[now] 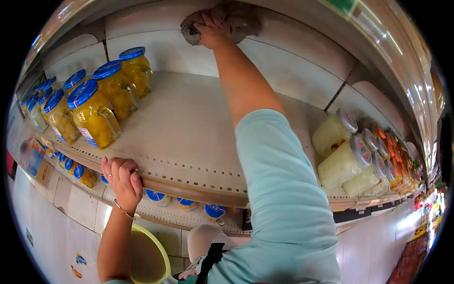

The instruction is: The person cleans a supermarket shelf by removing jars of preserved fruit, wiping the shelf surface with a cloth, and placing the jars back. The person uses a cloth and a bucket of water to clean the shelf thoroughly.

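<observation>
My right hand (214, 32) presses a grey-brown cloth (192, 34) flat against the back panel of a metal store shelf (184, 117), its fingers spread over the cloth. At the left, my left hand (124, 175) is curled over the shelf's front edge, with a bracelet at the wrist. Just above it on the shelf stand glass mug jars of yellow fruit (95, 120) with blue lids. Jars with pale contents (344, 167) and silvery lids stand at the right end of the shelf.
A yellow-green bucket (165, 259) of murky water is on the floor below my left forearm. More blue-lidded jars (214, 212) stand on the lower shelf. A shiny upper shelf edge (386, 32) curves overhead. Orange-lidded jars (397, 163) stand farther right.
</observation>
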The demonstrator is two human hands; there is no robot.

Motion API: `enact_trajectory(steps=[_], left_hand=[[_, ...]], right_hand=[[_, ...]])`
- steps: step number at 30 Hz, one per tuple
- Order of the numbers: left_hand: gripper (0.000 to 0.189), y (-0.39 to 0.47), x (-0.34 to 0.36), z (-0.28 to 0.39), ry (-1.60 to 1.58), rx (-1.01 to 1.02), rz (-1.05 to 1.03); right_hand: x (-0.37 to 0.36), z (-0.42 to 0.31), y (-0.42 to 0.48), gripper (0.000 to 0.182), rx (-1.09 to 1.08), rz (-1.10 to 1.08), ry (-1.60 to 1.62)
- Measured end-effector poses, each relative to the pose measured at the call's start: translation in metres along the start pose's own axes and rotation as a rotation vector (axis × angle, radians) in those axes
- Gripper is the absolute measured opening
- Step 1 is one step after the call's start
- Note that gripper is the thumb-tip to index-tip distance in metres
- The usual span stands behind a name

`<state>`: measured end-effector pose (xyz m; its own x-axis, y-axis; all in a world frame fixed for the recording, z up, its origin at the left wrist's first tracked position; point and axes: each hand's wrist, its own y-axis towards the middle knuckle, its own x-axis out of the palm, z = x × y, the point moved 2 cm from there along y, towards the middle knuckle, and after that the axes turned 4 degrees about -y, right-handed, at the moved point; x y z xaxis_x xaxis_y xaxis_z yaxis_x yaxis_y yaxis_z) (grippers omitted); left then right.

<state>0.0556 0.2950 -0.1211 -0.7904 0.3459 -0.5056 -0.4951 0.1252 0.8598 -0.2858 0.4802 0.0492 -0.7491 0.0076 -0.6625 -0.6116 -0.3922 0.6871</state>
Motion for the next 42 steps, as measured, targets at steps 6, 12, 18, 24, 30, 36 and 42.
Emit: enact_trajectory(steps=[6, 12, 18, 24, 30, 36, 42], left_hand=[[0.018, 0.001, 0.000, 0.000, -0.024, -0.007, 0.006], [0.021, 0.001, 0.001, 0.002, -0.015, -0.006, 0.021], [0.017, 0.003, 0.003, 0.005, -0.031, 0.003, 0.024], [0.017, 0.001, -0.002, 0.003, -0.019, -0.035, 0.013], [0.021, 0.001, 0.004, 0.000, -0.042, -0.019, 0.001], [0.021, -0.002, -0.002, -0.001, -0.010, -0.042, 0.003], [0.020, -0.001, 0.000, 0.001, -0.013, -0.054, 0.016]], right_hand=[[-0.064, 0.071, -0.034, 0.044, 0.164, 0.147, 0.084], [-0.033, 0.204, -0.114, 0.052, 0.803, 0.560, 0.016], [0.050, 0.262, -0.068, 0.062, 0.890, 1.010, -0.125], [0.004, 0.029, 0.004, 0.042, 0.329, 0.313, 0.412], [0.004, -0.043, 0.029, 0.048, -0.009, -0.089, 0.261], [0.049, 0.016, -0.055, 0.072, -0.314, -0.186, 0.143], [0.059, 0.014, -0.059, 0.072, -0.435, -0.276, 0.153]])
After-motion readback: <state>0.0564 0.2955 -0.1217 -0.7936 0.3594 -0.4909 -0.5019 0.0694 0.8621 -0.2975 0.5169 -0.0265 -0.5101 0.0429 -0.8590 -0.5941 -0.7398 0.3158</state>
